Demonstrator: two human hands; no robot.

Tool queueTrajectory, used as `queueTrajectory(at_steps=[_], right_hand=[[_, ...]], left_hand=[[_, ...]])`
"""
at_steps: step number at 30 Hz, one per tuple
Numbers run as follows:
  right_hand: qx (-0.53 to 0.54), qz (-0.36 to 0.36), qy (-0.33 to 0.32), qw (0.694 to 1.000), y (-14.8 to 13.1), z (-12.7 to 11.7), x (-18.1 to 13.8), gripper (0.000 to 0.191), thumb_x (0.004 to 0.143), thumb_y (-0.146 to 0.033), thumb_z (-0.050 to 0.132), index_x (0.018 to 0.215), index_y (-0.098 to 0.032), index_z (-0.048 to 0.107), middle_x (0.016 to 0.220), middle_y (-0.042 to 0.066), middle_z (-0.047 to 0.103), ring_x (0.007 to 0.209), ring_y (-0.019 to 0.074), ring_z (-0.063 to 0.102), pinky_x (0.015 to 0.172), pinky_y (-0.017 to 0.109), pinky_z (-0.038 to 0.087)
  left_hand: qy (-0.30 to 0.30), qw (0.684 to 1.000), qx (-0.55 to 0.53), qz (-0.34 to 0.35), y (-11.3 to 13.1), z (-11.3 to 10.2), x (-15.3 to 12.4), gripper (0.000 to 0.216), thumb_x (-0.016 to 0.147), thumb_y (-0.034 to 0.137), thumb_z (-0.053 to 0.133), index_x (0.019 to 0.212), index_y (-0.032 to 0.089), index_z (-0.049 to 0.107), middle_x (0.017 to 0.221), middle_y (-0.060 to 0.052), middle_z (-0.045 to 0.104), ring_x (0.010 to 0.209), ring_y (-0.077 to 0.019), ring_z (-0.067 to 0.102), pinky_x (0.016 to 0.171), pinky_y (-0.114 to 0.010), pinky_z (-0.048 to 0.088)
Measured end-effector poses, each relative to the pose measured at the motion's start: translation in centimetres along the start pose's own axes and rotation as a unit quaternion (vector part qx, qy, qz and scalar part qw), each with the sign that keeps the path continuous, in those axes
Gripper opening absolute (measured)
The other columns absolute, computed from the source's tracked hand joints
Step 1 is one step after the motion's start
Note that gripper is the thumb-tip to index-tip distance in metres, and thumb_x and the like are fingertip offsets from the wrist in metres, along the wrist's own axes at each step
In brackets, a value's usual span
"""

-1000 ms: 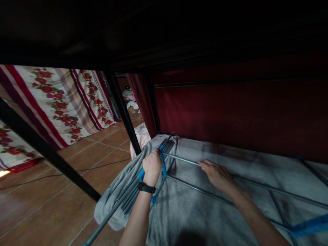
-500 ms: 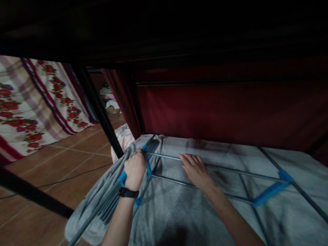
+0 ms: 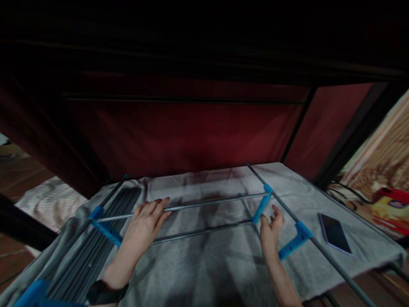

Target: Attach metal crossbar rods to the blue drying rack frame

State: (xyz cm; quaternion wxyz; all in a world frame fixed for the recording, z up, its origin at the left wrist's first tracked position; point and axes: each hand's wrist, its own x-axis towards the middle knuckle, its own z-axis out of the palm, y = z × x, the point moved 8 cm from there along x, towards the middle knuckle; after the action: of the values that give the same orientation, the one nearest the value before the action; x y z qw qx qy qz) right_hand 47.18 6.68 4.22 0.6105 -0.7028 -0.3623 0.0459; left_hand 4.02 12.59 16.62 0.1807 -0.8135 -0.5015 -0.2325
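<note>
Grey metal rods form the rod frame [image 3: 198, 232], lying flat on the bed's blanket [image 3: 207, 268], which seems to support its joints. The left hand [image 3: 147, 219] rests palm down on the upper cross rod [image 3: 211, 203], grip apart, apparently steadying it. The right hand [image 3: 270, 228], grip also apart, hovers just beside the blue connector [image 3: 261, 205] at that rod's other end.

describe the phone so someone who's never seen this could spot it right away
Find the grey blanket spread below the dark red fabric wall. Go to its right end, past the right hand and the blue connectors of the rod frame. The phone lies flat there: a dark glossy rectangle with a pale rim, outside the frame.
</note>
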Motion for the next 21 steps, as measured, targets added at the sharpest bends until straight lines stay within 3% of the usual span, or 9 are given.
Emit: queueTrajectory(at_steps=[3,6,8,12,21], right_hand=[[0.013,-0.011,-0.032,0.999,-0.5,1.0,3.0,0.060,0.093,-0.047,0.044,0.146,-0.021,0.042,0.145,0.016,0.051,0.133,0.0304,0.051,0.108,0.047,0.047],[0.014,-0.038,-0.076,0.996,-1.5,2.4,4.5,0.054,0.097,-0.048,0.039,0.143,-0.021,0.048,0.134,0.014,0.062,0.125,0.0279,0.058,0.106,0.046,0.049],[-0.001,-0.051,-0.071,0.996,-1.6,2.6,4.8,0.053,0.098,-0.049,0.037,0.141,-0.021,0.052,0.129,0.014,0.066,0.121,0.0272,0.061,0.107,0.047,0.048],[-0.007,-0.057,-0.028,0.998,-0.7,2.5,5.1,0.057,0.097,-0.051,0.038,0.136,-0.015,0.058,0.132,0.019,0.067,0.122,0.0296,0.062,0.108,0.048,0.048],[0.000,-0.024,-0.026,0.999,0.1,2.5,5.2,0.060,0.094,-0.053,0.043,0.135,-0.011,0.058,0.136,0.024,0.064,0.125,0.0323,0.061,0.111,0.051,0.046]], left_hand=[[-0.046,0.999,0.002,0.017,0.2,1.2,0.6,0.044,0.106,0.044,0.035,0.116,0.022,0.072,0.098,-0.010,0.076,0.089,-0.0269,0.070,0.085,-0.040,0.052],[-0.057,0.998,0.010,0.029,-0.1,1.7,0.7,0.044,0.106,0.043,0.034,0.102,0.023,0.072,0.089,-0.008,0.074,0.083,-0.0266,0.069,0.082,-0.039,0.052],[-0.057,0.998,0.004,0.035,-0.4,1.9,0.7,0.043,0.106,0.043,0.034,0.097,0.024,0.071,0.089,-0.009,0.073,0.083,-0.0270,0.069,0.081,-0.040,0.052],[-0.074,0.997,-0.022,0.032,-0.9,2.4,0.9,0.043,0.106,0.045,0.033,0.095,0.024,0.070,0.094,-0.009,0.075,0.087,-0.0268,0.071,0.081,-0.039,0.053],[-0.127,0.989,-0.078,0.017,-1.7,2.6,1.6,0.048,0.105,0.053,0.032,0.097,0.025,0.071,0.091,-0.005,0.076,0.083,-0.0240,0.072,0.074,-0.034,0.052]])
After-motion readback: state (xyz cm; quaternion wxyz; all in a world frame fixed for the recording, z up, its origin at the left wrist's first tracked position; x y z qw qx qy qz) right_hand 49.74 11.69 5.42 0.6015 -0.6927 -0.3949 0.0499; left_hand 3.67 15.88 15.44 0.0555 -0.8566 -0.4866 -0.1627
